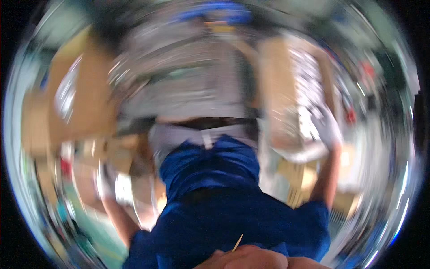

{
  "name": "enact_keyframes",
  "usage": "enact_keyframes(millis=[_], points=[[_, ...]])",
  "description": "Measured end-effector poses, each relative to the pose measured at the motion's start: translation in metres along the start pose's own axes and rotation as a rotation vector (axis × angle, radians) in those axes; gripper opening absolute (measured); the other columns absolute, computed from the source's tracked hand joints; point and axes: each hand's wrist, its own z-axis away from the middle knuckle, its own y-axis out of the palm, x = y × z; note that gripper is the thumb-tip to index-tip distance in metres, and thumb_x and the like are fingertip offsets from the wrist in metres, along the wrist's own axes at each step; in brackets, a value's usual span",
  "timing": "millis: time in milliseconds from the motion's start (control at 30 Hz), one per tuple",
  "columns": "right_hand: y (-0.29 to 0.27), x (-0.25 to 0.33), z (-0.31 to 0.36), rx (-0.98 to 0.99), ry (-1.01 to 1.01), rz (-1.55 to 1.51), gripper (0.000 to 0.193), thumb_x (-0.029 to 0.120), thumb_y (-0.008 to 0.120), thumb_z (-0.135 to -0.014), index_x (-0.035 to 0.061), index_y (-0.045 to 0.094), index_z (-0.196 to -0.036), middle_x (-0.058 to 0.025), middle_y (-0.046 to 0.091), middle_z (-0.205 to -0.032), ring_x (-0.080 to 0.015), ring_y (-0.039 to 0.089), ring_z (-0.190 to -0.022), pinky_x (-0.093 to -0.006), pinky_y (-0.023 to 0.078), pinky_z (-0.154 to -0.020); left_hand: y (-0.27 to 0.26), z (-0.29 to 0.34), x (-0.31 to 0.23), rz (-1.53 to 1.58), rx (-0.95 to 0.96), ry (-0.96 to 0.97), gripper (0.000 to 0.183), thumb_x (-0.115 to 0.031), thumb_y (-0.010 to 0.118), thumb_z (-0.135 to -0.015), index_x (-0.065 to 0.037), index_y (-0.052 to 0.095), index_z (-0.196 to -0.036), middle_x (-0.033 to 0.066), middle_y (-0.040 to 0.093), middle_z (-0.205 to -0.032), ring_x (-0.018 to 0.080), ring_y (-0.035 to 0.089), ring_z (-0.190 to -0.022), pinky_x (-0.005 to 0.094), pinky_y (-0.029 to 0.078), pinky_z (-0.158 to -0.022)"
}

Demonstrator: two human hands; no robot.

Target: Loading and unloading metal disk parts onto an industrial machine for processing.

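Motion smears the whole head view. My right hand [329, 127], in a pale glove, is at the right over the near end of a long cardboard box [275, 71]. Clear plastic lining [286, 130] shows in this box, with many small shiny whitish pieces [307, 71] inside. Whether the right fingers touch or grip any of them cannot be made out. My left hand [106, 181], also pale-gloved, hangs low on the left, beside a bright white patch [123, 187] and brown cardboard [121, 154]. Its fingers are too blurred to read.
A tall open cardboard box [92, 94] stands at the far left with something shiny in it. Ahead of my body is a grey, blurred surface [179, 98]. A blue object [215, 11] lies at the far edge, and a yellowish crate-like thing [298, 181] sits below the right box.
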Motion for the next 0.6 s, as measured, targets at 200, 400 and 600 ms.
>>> enact_keyframes(millis=[200,400,600], points=[[0.047,0.08,0.06,0.707,-0.264,-0.179,0.06,0.046,0.054,-0.088,-0.004,0.051,-0.121,-0.0116,0.061,-0.105,-0.0187,0.057,-0.096,-0.032,0.045,-0.083,-0.146,-0.066,0.134,0.923,-0.814,-0.091,0.038,-0.04,0.056,-0.087,-0.012,0.056,-0.111,0.0105,0.061,-0.1,0.0236,0.055,-0.086,0.0335,0.048,-0.077],[0.129,0.098,0.025,0.872,-0.277,-0.116,0.049,0.031,0.057,-0.089,-0.0036,0.051,-0.123,-0.0112,0.061,-0.109,-0.0155,0.057,-0.088,-0.0275,0.046,-0.079,-0.127,-0.017,0.161,1.242,-0.881,-0.079,0.058,-0.053,0.036,-0.092,-0.011,0.043,-0.133,0.0053,0.049,-0.131,0.0284,0.042,-0.121,0.0421,0.033,-0.103],[0.142,0.116,0.023,0.89,-0.223,-0.03,0.052,0.033,0.059,-0.089,-0.0036,0.048,-0.125,-0.0117,0.06,-0.112,-0.0149,0.057,-0.087,-0.0274,0.046,-0.079,-0.175,-0.047,0.21,1.463,-1.159,0.009,0.063,-0.053,0.033,-0.092,-0.013,0.034,-0.14,0.0039,0.035,-0.143,0.0281,0.041,-0.123,0.0506,0.034,-0.101]])
